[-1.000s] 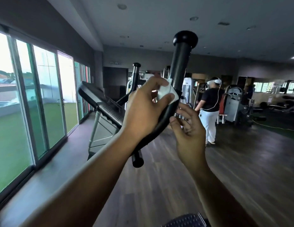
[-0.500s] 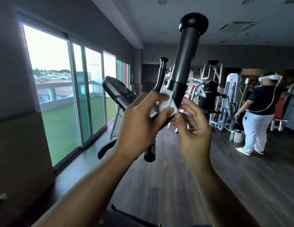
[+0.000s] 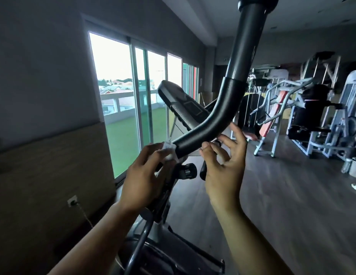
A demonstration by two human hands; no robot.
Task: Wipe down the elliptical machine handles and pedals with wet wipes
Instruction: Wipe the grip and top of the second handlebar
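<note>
The elliptical's black curved handle (image 3: 222, 108) rises from the centre to the top edge of the view. My left hand (image 3: 145, 175) presses a white wet wipe (image 3: 169, 148) against the lower end of the handle's grip sleeve. My right hand (image 3: 224, 165) hovers just under the handle on its right side, fingers spread, holding nothing. The elliptical's console (image 3: 181, 106) sits behind the handle, and a black adjustment knob (image 3: 186, 171) shows between my hands. The pedals are out of view.
Tall glass windows (image 3: 121, 96) line the left wall, above a wall socket (image 3: 72, 202). Weight machines (image 3: 312, 112) stand at the right on the dark wood floor (image 3: 292, 205). The elliptical's frame and base (image 3: 163, 245) fill the bottom centre.
My left hand has slid the wipe down the handle from the upper grip to its lower end. My view has swung left and down, so the person in white trousers is out of view.
</note>
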